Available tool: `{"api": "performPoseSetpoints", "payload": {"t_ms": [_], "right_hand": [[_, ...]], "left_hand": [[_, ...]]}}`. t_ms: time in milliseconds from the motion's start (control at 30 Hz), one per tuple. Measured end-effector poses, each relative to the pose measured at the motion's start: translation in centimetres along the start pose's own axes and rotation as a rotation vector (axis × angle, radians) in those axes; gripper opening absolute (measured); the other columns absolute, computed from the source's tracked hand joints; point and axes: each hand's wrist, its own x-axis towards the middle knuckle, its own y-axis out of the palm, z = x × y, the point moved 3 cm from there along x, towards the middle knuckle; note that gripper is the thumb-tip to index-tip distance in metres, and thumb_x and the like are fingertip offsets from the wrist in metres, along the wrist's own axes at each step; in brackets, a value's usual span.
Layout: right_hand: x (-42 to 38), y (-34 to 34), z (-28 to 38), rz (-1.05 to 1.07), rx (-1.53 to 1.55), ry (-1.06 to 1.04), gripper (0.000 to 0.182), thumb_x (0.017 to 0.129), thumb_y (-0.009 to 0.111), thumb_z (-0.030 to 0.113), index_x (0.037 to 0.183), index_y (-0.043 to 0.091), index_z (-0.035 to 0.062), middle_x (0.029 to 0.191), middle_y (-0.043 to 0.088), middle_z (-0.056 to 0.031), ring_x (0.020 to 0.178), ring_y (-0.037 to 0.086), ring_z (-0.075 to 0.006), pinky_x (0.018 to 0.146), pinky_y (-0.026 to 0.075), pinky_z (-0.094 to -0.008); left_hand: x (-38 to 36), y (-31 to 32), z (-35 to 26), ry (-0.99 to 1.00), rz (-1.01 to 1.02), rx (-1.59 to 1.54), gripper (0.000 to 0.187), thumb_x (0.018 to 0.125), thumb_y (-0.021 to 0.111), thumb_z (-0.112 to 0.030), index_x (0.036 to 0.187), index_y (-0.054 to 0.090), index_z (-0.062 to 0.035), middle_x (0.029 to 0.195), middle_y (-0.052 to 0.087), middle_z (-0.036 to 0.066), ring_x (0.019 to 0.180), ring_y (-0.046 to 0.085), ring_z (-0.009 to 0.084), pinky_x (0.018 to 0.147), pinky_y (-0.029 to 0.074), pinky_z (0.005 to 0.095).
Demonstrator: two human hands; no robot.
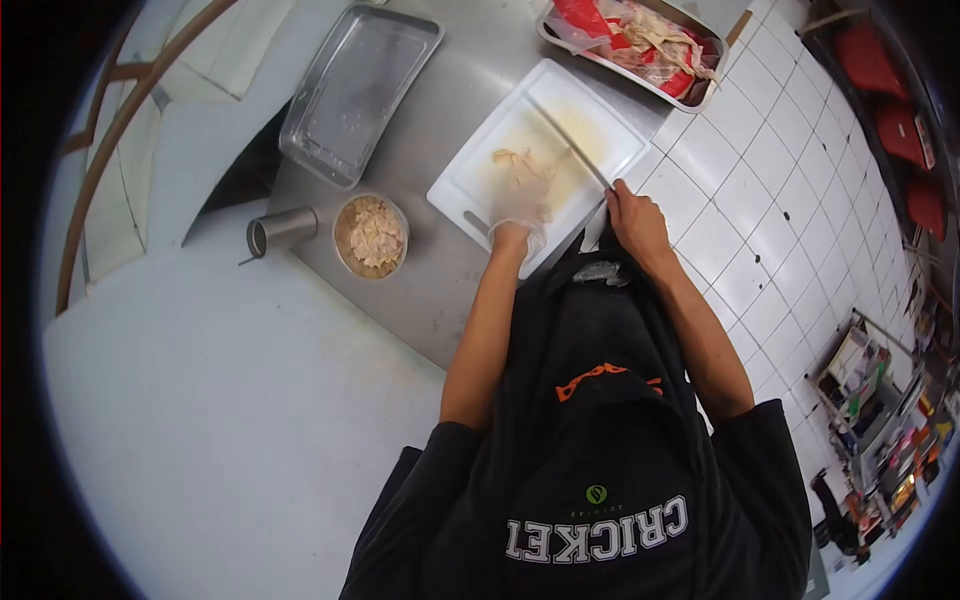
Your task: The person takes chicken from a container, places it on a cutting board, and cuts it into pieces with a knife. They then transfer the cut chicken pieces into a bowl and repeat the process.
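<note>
A white cutting board [458,178] lies at an angle on the steel table. My right hand [638,222] is wrapped round the handle of a long knife [572,146], whose blade reaches up and left across the board. On the board rests my left hand [522,205], in a clear plastic glove; its fingers are blurred. Pale meat [516,160] lies at its fingertips, left of the blade. Whether the left hand grips the meat cannot be made out.
Left of the board stands a round bowl of chopped pale meat [376,238], beside a metal cylinder [283,231]. An oblong metal tray [350,100] is at the upper left. Another tray [692,103] holds raw pieces and red plastic. White floor tiles [745,190] lie right of the table.
</note>
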Motion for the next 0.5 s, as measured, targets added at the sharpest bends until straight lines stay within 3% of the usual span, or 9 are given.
{"api": "performPoseSetpoints", "payload": {"t_ms": [100, 200, 300, 400, 500], "right_hand": [[-0.4, 1.0, 0.2, 0.029, -0.092, -0.03, 0.019, 0.1, 0.05, 0.027, 0.099, 0.054, 0.0083, 0.066, 0.062, -0.0252, 0.064, 0.063, -0.0482, 0.058, 0.05, -0.0573], [-0.7, 0.9, 0.3, 0.036, -0.147, -0.023, 0.019, 0.1, 0.05, 0.027, 0.099, 0.053, 0.0085, 0.065, 0.062, -0.0252, 0.063, 0.063, -0.048, 0.056, 0.05, -0.0575], [-0.4, 0.2, 0.4, 0.035, -0.195, -0.018, 0.019, 0.1, 0.049, 0.027, 0.1, 0.053, 0.0083, 0.065, 0.062, -0.0254, 0.063, 0.063, -0.0479, 0.055, 0.05, -0.0575], [0.4, -0.3, 0.5, -0.01, -0.218, -0.032, 0.018, 0.1, 0.05, 0.024, 0.1, 0.053, 0.0063, 0.062, 0.061, -0.0244, 0.059, 0.061, -0.0473, 0.052, 0.048, -0.0572], [1.2, -1.6, 0.3, -0.068, -0.232, -0.017, 0.018, 0.1, 0.051, 0.022, 0.1, 0.054, 0.0049, 0.061, 0.06, -0.0247, 0.057, 0.06, -0.0472, 0.051, 0.047, -0.0566]], "left_hand": [[-3.5, 0.0, -2.2, -0.36, -0.184, -0.277, 0.021, 0.092, 0.067, -0.019, 0.103, 0.063, -0.0022, 0.09, 0.07, 0.009, 0.064, 0.061, 0.0152, 0.055, 0.048, 0.0247], [-4.4, -1.1, -0.2, -0.383, -0.181, -0.533, 0.027, 0.089, 0.07, -0.024, 0.104, 0.063, -0.0021, 0.09, 0.07, 0.009, 0.061, 0.059, 0.0151, 0.056, 0.049, 0.0257], [-4.0, -2.0, 2.3, -0.402, -0.123, -0.414, 0.03, 0.089, 0.071, -0.025, 0.105, 0.063, -0.0003, 0.093, 0.07, 0.01, 0.062, 0.058, 0.0146, 0.058, 0.05, 0.0273], [-6.3, -2.3, -2.7, -0.476, -0.011, 0.076, 0.03, 0.09, 0.068, -0.025, 0.108, 0.063, -0.0016, 0.09, 0.07, 0.009, 0.063, 0.059, 0.0206, 0.061, 0.053, 0.0336], [-6.1, -3.6, -4.0, 0.197, -0.002, 0.87, 0.029, 0.09, 0.065, -0.026, 0.112, 0.064, -0.0066, 0.092, 0.07, 0.01, 0.073, 0.062, 0.0289, 0.072, 0.053, 0.042]]}}
